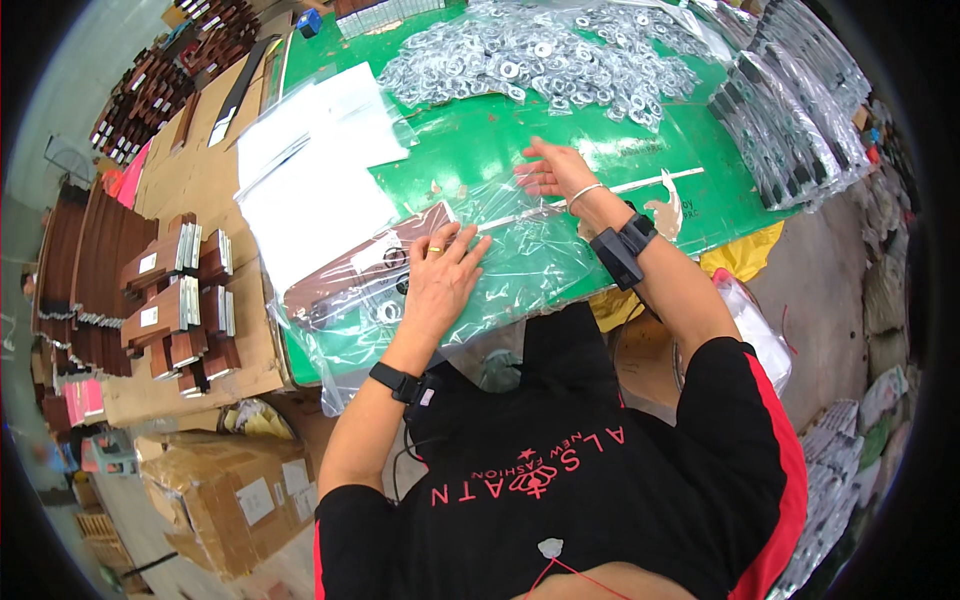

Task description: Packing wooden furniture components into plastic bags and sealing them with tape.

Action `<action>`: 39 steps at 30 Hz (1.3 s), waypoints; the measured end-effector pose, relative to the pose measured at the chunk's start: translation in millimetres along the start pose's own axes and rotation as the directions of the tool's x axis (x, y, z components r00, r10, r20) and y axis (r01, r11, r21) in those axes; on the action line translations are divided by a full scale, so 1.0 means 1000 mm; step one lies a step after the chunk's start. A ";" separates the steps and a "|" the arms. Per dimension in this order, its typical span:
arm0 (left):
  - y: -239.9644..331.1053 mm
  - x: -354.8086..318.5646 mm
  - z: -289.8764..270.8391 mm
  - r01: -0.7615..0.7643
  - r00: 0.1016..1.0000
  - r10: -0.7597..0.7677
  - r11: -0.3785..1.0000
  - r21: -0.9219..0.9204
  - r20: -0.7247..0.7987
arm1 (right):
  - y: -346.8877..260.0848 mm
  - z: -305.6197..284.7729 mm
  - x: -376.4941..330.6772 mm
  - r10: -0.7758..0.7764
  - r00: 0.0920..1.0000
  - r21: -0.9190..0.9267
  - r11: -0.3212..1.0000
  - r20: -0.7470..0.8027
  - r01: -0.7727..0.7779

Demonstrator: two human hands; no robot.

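Note:
A long brown wooden-looking strip (335,273) lies at a slant on the green tabletop, inside or beneath a clear plastic bag (535,262). Small ring-shaped parts (388,312) show through the film beside the strip. My left hand (440,278) rests flat on the bag over the strip, fingers spread. Farther right, my right hand (562,172) is at the far right end of the bag, its fingers stretched out and slightly curled. Whether those fingertips touch the film I cannot tell. White sheets (320,185) lie just left of the bag.
A heap of small clear packets with rings (540,55) covers the table's far side. Stacks of bagged dark slats (790,120) stand at far right. Brown slat bundles (180,290) sit on cardboard at left. A carton (225,495) stands below; a blue tape measure (309,23) lies far left.

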State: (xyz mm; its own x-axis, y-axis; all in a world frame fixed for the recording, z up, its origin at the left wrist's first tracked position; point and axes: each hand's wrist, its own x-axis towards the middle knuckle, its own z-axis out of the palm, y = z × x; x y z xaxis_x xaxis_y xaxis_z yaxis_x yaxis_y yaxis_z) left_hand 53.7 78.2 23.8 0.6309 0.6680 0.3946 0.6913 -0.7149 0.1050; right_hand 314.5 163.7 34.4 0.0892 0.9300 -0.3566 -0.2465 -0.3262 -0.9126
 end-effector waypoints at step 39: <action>-0.046 0.048 0.005 -0.124 0.985 0.131 0.990 -0.060 0.116 | 0.032 0.004 0.023 -0.255 0.966 -0.443 0.862 0.039 0.246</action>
State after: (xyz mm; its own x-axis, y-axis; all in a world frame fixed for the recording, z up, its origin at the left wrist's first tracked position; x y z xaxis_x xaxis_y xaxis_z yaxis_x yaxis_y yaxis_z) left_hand 53.9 144.2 33.6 0.7522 0.5883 0.2967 0.5852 -0.8035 0.1095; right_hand 304.3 175.1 -2.4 0.1117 0.9883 -0.1037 0.2370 -0.1279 -0.9631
